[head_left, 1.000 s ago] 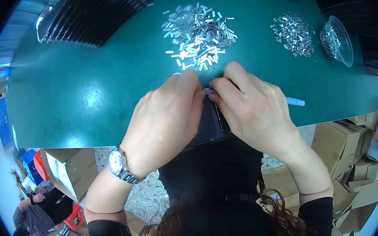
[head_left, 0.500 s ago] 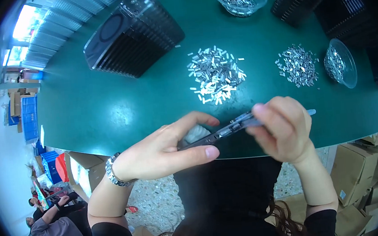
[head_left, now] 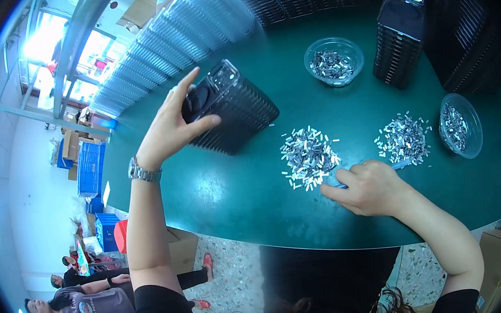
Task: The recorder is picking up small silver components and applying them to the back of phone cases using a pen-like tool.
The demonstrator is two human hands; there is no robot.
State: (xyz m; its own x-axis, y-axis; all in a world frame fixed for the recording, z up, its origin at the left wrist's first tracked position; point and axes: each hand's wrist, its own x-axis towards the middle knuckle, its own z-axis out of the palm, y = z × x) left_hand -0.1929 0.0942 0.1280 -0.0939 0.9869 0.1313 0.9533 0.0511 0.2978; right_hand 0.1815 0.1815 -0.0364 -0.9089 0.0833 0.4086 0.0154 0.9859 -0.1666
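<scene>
My left hand (head_left: pixel 167 125) is at the end of a stack of black plastic trays (head_left: pixel 235 113) on the left of the table. Its thumb and fingers are spread wide across the top tray, touching or close to it. My right hand (head_left: pixel 369 189) is closed around a slim, translucent bluish tool (head_left: pixel 403 164), whose exact kind I cannot make out. One end pokes out toward the right, and a wider part shows by the fingertips. Just beyond that hand lies a loose pile of small silvery pieces (head_left: pixel 309 156). A second pile of smaller metallic pieces (head_left: pixel 404 138) lies to its right.
Two clear plastic bowls, a far bowl (head_left: pixel 322 78) and a right-hand bowl (head_left: pixel 474 137), hold similar pieces. Another black tray stack (head_left: pixel 396 54) stands at the back right. Rows of clear trays (head_left: pixel 186 34) line the green table's (head_left: pixel 237 211) far edge. People (head_left: pixel 100 307) are at the left.
My left hand has moved from the near edge to the tray stack; the dark flat part it held is no longer in it. My right hand has lowered near the pile. The view has shifted.
</scene>
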